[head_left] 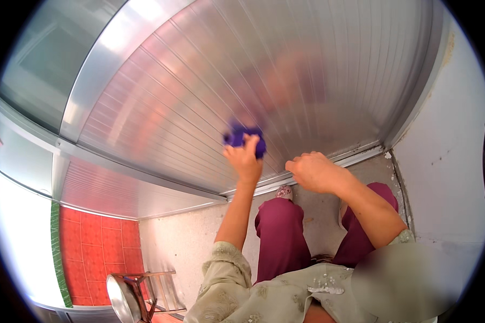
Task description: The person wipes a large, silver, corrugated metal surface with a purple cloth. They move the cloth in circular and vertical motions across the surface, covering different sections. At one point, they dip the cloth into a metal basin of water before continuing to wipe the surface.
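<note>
A purple cloth (260,144) is bunched under my left hand (246,160), pressed against the ribbed silver metal panel (199,97). The fingers of that hand are bent over the cloth, and part of it shows past the fingertips. To the right, my right hand (319,173) is curled into a loose fist in front of the panel's lower part. Nothing shows in it, though its palm side is turned away. The panel's surface carries a blurred purple and reddish reflection.
A metal bottom rail (361,155) runs along the concrete floor (199,237). At right stands a pale wall (442,145). Red tiles (99,247) with a green border lie lower left, beside a wooden stool (156,293) and a round metal basin (121,299).
</note>
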`<act>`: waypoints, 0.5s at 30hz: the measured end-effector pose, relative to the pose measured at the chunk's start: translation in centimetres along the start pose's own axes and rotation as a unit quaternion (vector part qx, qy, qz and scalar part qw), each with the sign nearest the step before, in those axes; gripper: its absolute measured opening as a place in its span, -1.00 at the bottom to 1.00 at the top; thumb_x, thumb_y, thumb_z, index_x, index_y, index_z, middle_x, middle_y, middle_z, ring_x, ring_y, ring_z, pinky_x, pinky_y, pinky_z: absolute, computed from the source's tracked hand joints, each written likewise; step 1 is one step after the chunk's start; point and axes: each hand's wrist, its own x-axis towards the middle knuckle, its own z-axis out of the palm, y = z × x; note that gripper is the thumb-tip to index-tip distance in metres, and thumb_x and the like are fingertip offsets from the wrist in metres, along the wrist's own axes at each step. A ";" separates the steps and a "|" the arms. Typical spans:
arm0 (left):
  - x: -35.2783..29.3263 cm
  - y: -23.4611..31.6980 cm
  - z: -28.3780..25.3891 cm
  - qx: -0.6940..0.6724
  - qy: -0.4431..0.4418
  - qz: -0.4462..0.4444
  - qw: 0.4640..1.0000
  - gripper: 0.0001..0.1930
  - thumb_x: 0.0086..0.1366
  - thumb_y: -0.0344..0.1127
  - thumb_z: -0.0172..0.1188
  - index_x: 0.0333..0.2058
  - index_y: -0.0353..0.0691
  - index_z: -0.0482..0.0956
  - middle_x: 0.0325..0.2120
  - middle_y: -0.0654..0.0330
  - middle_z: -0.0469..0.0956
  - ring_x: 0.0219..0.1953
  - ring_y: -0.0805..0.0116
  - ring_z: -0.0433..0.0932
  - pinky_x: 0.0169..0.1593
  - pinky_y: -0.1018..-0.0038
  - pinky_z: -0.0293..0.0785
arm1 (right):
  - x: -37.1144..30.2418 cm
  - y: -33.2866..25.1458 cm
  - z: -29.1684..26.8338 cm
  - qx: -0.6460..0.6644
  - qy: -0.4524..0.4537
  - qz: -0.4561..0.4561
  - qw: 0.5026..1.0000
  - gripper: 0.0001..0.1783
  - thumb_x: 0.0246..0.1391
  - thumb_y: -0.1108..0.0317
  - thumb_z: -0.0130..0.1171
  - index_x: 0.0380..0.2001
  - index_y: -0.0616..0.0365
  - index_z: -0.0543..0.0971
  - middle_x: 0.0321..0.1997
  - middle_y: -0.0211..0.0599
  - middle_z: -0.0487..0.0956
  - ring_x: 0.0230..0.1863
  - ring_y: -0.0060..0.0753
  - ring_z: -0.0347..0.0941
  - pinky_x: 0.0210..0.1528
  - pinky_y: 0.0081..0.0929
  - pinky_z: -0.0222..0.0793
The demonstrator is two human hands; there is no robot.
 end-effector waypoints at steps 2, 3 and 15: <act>-3.0 0.3 -0.2 -0.069 -0.086 -0.020 0.994 -0.59 -0.16 -0.57 0.21 -0.26 -0.04 0.55 -0.29 0.14 0.49 -0.13 0.10 0.38 -0.08 0.23 0.21 | -0.4 -0.3 -0.1 0.002 -0.001 -0.006 1.000 -0.89 -0.03 0.43 0.05 -0.40 0.22 0.48 -0.40 -0.09 0.57 -0.25 -0.04 0.50 -0.19 -0.17 0.37; -3.6 0.0 -0.9 -0.078 -0.043 -0.042 0.995 -0.60 -0.15 -0.58 0.20 -0.25 -0.07 0.54 -0.29 0.13 0.49 -0.13 0.10 0.38 -0.07 0.24 0.22 | -0.5 -0.5 -0.3 0.008 -0.005 -0.004 1.000 -0.89 -0.04 0.43 0.06 -0.40 0.21 0.48 -0.39 -0.08 0.57 -0.24 -0.04 0.50 -0.20 -0.17 0.37; 20.8 -12.8 -15.4 0.005 0.430 -0.258 0.865 -0.46 0.18 -0.20 0.16 -0.01 -0.52 0.29 -0.15 -0.20 0.36 -0.12 -0.06 0.39 -0.04 0.17 0.35 | 0.7 -0.8 0.0 -0.007 -0.017 -0.011 1.000 -0.85 0.00 0.37 0.06 -0.35 0.17 0.46 -0.36 -0.15 0.55 -0.24 -0.05 0.48 -0.19 -0.15 0.36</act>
